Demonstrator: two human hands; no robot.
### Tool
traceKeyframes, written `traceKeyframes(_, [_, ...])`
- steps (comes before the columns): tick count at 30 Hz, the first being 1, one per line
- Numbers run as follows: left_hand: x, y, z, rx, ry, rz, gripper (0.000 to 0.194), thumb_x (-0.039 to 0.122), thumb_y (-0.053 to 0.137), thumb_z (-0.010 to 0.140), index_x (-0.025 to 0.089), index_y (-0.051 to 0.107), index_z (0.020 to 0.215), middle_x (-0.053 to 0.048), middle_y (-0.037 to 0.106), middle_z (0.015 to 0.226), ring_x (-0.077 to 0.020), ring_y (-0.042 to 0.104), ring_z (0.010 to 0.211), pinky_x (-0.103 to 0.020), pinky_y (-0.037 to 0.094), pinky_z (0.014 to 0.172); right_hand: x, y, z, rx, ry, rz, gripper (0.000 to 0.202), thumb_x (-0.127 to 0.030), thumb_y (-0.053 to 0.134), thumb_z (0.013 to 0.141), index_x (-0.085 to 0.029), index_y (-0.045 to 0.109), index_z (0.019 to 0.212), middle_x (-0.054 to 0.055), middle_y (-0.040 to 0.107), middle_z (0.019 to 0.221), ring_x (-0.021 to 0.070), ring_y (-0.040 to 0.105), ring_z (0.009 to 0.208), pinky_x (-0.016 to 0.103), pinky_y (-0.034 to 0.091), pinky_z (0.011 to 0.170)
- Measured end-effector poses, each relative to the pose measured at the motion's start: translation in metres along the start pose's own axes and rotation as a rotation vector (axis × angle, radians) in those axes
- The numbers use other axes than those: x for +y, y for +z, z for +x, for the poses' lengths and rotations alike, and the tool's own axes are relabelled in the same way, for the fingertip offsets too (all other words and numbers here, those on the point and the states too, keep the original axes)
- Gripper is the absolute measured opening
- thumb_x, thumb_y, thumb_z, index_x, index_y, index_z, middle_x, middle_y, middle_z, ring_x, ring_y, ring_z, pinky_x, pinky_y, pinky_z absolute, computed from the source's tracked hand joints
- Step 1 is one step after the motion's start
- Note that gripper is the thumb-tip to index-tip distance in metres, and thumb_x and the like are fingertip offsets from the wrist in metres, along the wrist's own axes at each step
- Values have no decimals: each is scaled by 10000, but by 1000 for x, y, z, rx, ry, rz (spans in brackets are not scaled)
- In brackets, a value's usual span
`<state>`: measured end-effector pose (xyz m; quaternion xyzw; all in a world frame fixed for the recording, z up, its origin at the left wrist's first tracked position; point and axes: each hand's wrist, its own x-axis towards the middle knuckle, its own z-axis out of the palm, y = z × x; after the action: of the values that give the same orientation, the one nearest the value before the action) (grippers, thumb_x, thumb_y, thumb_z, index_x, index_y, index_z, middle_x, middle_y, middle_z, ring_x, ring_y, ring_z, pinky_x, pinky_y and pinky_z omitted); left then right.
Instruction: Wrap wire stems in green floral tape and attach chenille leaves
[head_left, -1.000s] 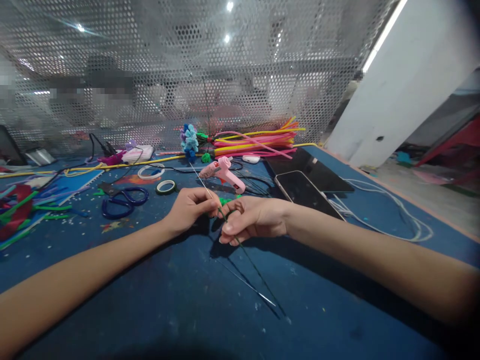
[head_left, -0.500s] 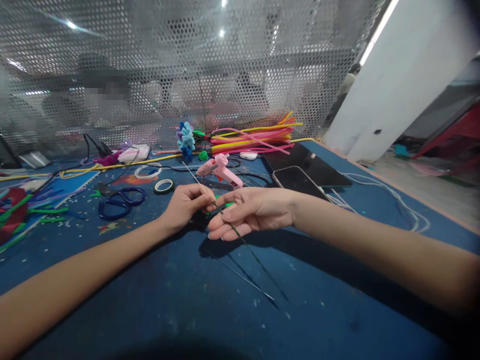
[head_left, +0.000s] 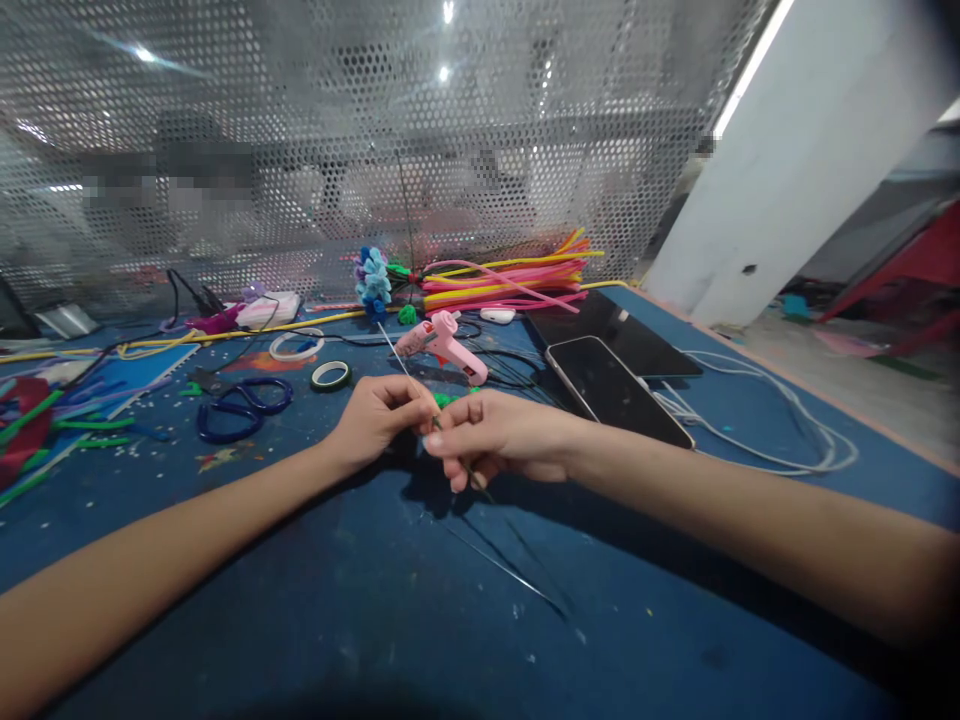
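Observation:
My left hand (head_left: pixel 386 415) pinches a thin wire (head_left: pixel 403 364) between thumb and fingertips. The wire's bare pale end slants up and left past that hand. Below the pinch the wire looks dark green, as if wrapped, and this green length (head_left: pixel 480 485) runs down to the right. My right hand (head_left: pixel 514 435) is closed on the green length, close against the left fingertips, and its fingers partly cover it. Under both hands a thin silvery wire (head_left: pixel 517 575) appears to lie on the blue table. A bit of green fuzzy material (head_left: pixel 444 399) shows just behind the hands.
Behind my hands lies a pink glue gun (head_left: pixel 454 350). Blue-handled scissors (head_left: pixel 244 408), a green tape roll (head_left: pixel 331 375) and a white ring (head_left: pixel 296 345) are to the left. A phone (head_left: pixel 619 390) and cables sit right. Pipe cleaners (head_left: pixel 510 285) and blue fuzzy flowers (head_left: pixel 373 280) line the back.
My right hand's fingers were stretched out along the green length and have now curled closed around it. My left hand has shifted slightly right with the wire.

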<state>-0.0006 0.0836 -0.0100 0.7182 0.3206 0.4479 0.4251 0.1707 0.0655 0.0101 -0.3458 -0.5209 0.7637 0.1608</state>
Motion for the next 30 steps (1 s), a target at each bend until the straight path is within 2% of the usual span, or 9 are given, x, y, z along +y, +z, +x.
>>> traceKeyframes(2, [0, -1, 1, 69, -10, -2, 348, 474, 672, 629, 151, 592, 526, -1, 580, 504, -98, 505, 455, -232, 440, 474, -3, -6, 0, -65, -6, 30, 173, -291, 565, 810, -122, 586, 780, -14, 614, 611, 54, 600, 533, 132, 448, 464])
traceKeyframes(5, [1, -1, 2, 112, -39, -30, 320, 453, 687, 617, 144, 620, 572, 5, 579, 484, -88, 485, 420, -214, 420, 436, -10, -15, -1, -72, -21, 0, 124, -222, 547, 818, -127, 617, 855, 5, 635, 705, 52, 599, 546, 137, 452, 464])
traceKeyframes(9, [1, 0, 2, 105, -52, -42, 230, 365, 698, 619, 139, 659, 641, 11, 591, 485, -81, 490, 413, -197, 416, 426, -18, -17, -5, 135, -90, -154, 53, -165, 638, 725, -114, 625, 717, 18, 630, 709, 76, 608, 620, 173, 506, 558])
traceKeyframes(13, [1, 1, 1, 120, -68, -11, 136, 279, 689, 621, 146, 672, 649, 14, 606, 498, -82, 499, 418, -194, 422, 429, -21, -12, -9, 325, -189, -280, 172, -147, 705, 633, -123, 546, 570, 6, 604, 686, 75, 577, 592, 215, 522, 591])
traceKeyframes(17, [1, 1, 0, 142, -28, 44, 112, 257, 669, 641, 163, 686, 700, 14, 626, 530, -85, 511, 432, -197, 429, 437, -20, -8, -9, 381, -204, -459, 264, -217, 688, 671, -152, 459, 558, -38, 512, 501, 49, 475, 436, 166, 391, 411])
traceKeyframes(22, [2, 1, 0, 167, 43, 92, 105, 254, 644, 676, 157, 679, 654, -2, 642, 557, -81, 511, 431, -192, 428, 429, -21, -7, -11, 286, -181, -410, 237, -315, 520, 820, -154, 519, 645, -77, 364, 460, 14, 277, 371, 155, 210, 356])
traceKeyframes(24, [1, 1, 0, 173, 46, 89, 110, 258, 646, 678, 154, 678, 658, -7, 649, 574, -81, 516, 434, -194, 437, 435, -22, -9, -12, 279, -206, -435, 225, -301, 501, 827, -155, 568, 669, -60, 400, 461, 26, 318, 383, 166, 237, 367])
traceKeyframes(26, [0, 1, 0, 188, 41, 74, 117, 269, 650, 676, 154, 673, 668, -2, 643, 562, -83, 518, 434, -193, 442, 439, -23, -11, -12, 305, -255, -487, 183, -264, 553, 786, -153, 582, 644, -23, 491, 517, 48, 428, 443, 180, 329, 416])
traceKeyframes(30, [-1, 1, 0, 218, 34, 64, 137, 290, 665, 662, 156, 661, 687, 3, 633, 539, -92, 524, 441, -197, 443, 440, -21, -18, -9, 400, -371, -537, 158, -179, 632, 683, -169, 504, 592, -14, 528, 596, 80, 506, 499, 228, 417, 492])
